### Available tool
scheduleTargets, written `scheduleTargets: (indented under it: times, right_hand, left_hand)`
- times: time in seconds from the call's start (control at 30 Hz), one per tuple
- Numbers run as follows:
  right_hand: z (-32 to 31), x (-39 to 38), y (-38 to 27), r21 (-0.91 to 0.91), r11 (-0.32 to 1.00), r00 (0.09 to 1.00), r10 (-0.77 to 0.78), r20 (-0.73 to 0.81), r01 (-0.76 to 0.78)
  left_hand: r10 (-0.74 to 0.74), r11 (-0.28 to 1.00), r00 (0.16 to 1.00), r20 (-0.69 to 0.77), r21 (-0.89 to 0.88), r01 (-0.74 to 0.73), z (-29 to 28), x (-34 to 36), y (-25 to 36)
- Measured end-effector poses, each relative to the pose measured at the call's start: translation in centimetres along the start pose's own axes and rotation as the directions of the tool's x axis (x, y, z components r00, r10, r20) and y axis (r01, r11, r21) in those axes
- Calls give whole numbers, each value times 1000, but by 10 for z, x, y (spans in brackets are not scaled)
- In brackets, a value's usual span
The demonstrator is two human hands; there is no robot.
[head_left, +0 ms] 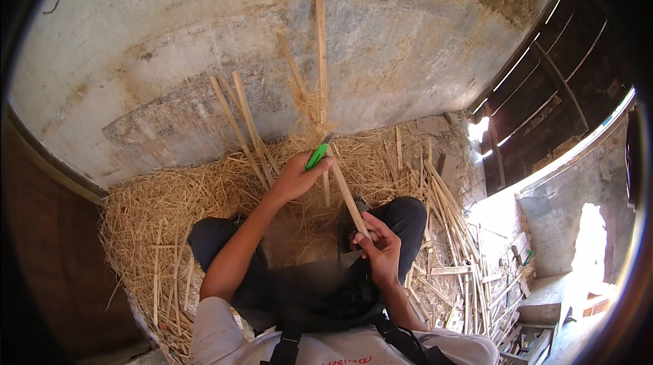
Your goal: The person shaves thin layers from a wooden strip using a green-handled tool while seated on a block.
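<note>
Here's the strip (349,195), slanting between the two hands, its near end by the right knee (408,217). At that near end the right hand (384,249) has it pinched, thumb against fingers, some fingers loosely curled. Up at the strip's far end, the left hand (292,178) is wrapped round the green knife (317,157), blade (328,138) pointing out past it; whether the edge is biting, one can't tell. This looks like shaving work, so a low blade angle and light, even strokes should serve best; dig in and the grain may split. That pinch could be firmer, to stop the strip rolling, and the right fingers and knee belong well out of the blade's path. Beyond the strip's far end, a tuft of shavings (313,108) stands before the wall (204,18); right of the strip, sticks (450,219) lie bundled.
</note>
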State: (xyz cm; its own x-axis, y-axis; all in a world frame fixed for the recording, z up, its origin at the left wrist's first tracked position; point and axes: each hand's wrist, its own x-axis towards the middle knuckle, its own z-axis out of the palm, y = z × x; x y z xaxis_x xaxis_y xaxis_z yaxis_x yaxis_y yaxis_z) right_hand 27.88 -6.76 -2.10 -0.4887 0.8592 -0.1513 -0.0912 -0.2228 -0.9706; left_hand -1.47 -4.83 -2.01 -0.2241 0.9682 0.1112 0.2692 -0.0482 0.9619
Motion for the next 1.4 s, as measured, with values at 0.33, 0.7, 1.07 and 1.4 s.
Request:
scheduleTargets:
  times: [0.33, 0.7, 1.07, 1.4]
  right_hand:
    - [-1, -2, -1, -131, 990, 998, -61, -3, 60]
    - [-5, -5, -12, -204, 974, 995, -92, 35, 97]
    - [-7, 1, -18, -60, 998, 963, 30, 269, -14]
    - [-3, 7, -14, -45, 965, 883, 255, 393, -259]
  left_hand:
    - [-58, 922, 998, 0, -384, 54, -3, -2, 10]
    - [55, 923, 992, -110, -373, -92, -27, -5, 13]
    - [54, 906, 995, -89, -415, -86, -31, -12, 29]
    - [87, 955, 994, 62, -289, -65, -25, -19, 25]
